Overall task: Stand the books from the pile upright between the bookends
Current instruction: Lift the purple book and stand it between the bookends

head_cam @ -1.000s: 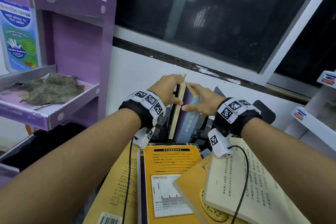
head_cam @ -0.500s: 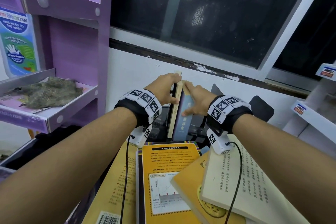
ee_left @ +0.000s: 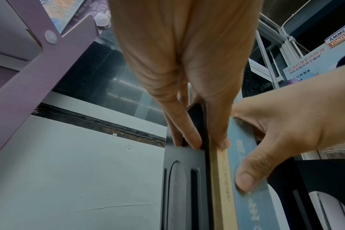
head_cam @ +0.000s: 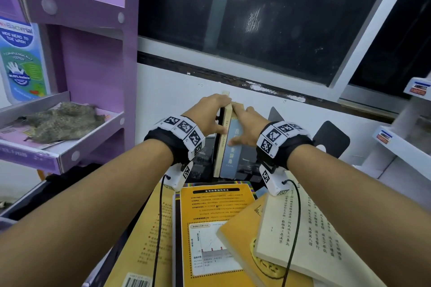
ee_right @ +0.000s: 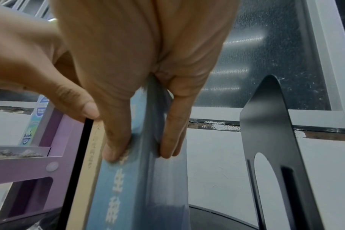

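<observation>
Two books stand upright: a thin tan book (head_cam: 222, 147) and a blue book (head_cam: 229, 156) pressed against its right side. My left hand (head_cam: 211, 115) pinches the tan book (ee_left: 223, 186) together with the black left bookend (ee_left: 184, 186), fingers outside the plate and thumb on the spine. My right hand (head_cam: 245, 128) grips the blue book (ee_right: 128, 194), thumb on its spine and fingers on its right cover. The right bookend (ee_right: 276, 140) stands apart to the right. The pile lies below my wrists: a yellow book (head_cam: 217, 228), an orange book (head_cam: 235, 237) and a cream book (head_cam: 303, 228).
A purple shelf unit (head_cam: 93, 77) stands close on the left with a mottled cloth (head_cam: 60, 123) on its tray. White shelving (head_cam: 396, 151) is at the right. A white wall and dark window (head_cam: 256, 18) are right behind the books.
The blue book leaned away from the tan book; my right hand has pushed it left so it now stands flush against it. My left hand has kept its hold.
</observation>
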`<state>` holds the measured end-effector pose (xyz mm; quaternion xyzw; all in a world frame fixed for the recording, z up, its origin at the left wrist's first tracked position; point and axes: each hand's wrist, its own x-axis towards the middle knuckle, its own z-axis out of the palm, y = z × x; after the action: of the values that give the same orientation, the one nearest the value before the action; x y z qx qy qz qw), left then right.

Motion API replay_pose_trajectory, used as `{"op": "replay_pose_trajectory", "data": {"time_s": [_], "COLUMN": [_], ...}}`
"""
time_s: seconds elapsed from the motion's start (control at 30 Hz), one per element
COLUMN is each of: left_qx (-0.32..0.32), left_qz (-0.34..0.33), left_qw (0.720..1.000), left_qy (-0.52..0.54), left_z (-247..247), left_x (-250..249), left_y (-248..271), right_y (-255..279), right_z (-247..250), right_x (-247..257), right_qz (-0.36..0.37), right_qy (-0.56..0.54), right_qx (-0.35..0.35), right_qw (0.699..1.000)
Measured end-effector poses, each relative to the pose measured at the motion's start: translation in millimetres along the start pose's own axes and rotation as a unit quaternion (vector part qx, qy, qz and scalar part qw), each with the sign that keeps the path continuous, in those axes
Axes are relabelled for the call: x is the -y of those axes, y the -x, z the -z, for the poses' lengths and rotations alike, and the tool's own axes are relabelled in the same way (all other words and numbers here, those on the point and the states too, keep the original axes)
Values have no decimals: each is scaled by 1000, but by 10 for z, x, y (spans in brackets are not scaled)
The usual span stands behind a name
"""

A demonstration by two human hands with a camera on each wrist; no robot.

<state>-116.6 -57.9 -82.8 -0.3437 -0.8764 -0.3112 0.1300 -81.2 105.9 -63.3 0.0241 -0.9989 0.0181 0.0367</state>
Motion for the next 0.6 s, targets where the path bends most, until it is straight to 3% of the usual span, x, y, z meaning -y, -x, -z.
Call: {"op": "replay_pose_trajectory", "data": {"time_s": [0.33, 0.6], "left_qx": [9, -20], "left_qz": [23, 24], "left_qw": [998, 995], "left_qy": [-55, -90], "left_z": [34, 118], "left_x": [-90, -408], "left_y": [5, 212], "right_y": [137, 540], "right_z": [142, 554], "right_x": [-11, -220], "right_qz": [8, 29], "right_qy": [28, 33], "right_qx": [22, 19], "right_qw": [999, 999]}}
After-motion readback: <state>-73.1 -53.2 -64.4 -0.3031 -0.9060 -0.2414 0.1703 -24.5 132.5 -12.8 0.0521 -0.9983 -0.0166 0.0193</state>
